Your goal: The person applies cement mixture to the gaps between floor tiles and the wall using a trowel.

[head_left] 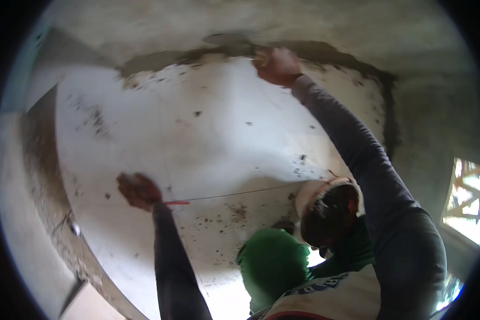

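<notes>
My right hand (280,66) reaches far forward, its fingers closed round what looks like a trowel. The flat grey blade (228,39) lies against the grey wall, just left of the hand. Along the join of wall and white surface runs a band of dark wet mortar (325,53), right beside my right hand. Over the white surface (208,144), at the left, is my left hand (138,191). It is smeared by motion, so its fingers do not show clearly. A red strip (176,202) shows by that wrist.
A pale bucket (306,197) with dark, wet-looking stuff inside stands close to my green-clad legs (274,266). Dark splashes (96,120) dot the white surface. A pale raised edge (32,224) curves along the left. Bright openings (466,202) with crossing bars show at the right.
</notes>
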### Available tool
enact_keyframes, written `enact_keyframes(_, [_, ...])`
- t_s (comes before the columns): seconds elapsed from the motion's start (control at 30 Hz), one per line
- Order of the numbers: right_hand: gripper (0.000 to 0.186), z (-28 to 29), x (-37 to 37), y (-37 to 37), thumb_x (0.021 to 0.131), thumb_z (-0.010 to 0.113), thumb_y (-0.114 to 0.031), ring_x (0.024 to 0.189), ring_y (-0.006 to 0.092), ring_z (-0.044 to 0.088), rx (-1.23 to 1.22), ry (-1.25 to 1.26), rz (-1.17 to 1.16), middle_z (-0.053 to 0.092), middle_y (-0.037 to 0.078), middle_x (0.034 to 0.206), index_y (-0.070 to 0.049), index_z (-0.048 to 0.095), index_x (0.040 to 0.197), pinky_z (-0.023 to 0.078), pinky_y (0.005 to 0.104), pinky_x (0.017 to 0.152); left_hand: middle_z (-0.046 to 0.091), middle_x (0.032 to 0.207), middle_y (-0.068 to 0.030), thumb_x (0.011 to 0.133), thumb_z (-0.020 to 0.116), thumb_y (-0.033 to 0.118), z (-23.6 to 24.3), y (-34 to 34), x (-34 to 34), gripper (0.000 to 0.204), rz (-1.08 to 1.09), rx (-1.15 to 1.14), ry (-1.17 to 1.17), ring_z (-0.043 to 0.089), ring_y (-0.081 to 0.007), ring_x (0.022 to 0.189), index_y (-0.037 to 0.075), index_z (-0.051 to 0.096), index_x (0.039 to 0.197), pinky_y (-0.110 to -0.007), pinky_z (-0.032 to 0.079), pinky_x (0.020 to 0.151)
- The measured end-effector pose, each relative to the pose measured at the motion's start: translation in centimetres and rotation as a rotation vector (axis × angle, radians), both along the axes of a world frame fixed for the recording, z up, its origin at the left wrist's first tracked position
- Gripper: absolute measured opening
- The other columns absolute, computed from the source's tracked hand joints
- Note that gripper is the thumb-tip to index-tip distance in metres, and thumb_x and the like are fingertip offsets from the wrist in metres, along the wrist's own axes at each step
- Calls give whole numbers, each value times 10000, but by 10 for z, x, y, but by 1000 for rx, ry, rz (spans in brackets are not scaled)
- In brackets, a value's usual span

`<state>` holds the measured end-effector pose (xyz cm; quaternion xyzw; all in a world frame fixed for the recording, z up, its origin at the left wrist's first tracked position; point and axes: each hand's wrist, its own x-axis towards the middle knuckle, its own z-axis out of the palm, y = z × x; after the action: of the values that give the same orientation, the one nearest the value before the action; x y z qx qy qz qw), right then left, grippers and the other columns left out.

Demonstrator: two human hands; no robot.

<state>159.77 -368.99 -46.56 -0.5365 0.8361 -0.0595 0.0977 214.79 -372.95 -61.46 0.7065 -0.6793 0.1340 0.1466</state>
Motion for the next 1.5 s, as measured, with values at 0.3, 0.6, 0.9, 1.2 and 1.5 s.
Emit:
enact_keyframes(0.3, [118,136,-57,292,903,740,-171,766,360,749,147,-254,146,751,134,810,-56,727,881,589,485,690,562,1627,-94,1121,429,502,-16,14,-14,577,114,110,77,536,-326,1488,164,607,1553,-506,452,1214])
enact_keyframes(0.6, [225,290,-15,456,894,756,-184,880,373,763,-41,-678,-143,751,194,902,-21,708,1041,617,499,748,699,1444,-185,1127,447,446,48,-57,11,560,-193,1076,-468,712,-398,1230,28,658,1434,-480,547,1059])
enact_keyframes(0.9, [272,307,24,482,898,737,-200,791,453,731,-255,-766,-667,715,246,812,12,691,1062,569,547,690,419,1721,-149,1053,546,717,179,219,-304,958,-312,1989,449,381,-320,1597,58,328,1713,-517,350,1223])
enact_keyframes(1.2, [285,311,57,533,939,701,-243,850,476,727,-251,-799,-965,719,262,893,9,657,1066,580,582,764,683,1341,-136,993,787,443,240,249,-273,726,-136,1558,356,687,-228,1184,-46,580,1487,-297,529,881])
enact_keyframes(1.5, [351,330,125,619,944,745,-250,864,481,734,-426,-667,-1318,743,247,944,4,688,1180,593,551,769,519,824,19,971,768,313,341,422,-341,309,39,1672,762,529,-121,749,60,627,860,-316,505,766])
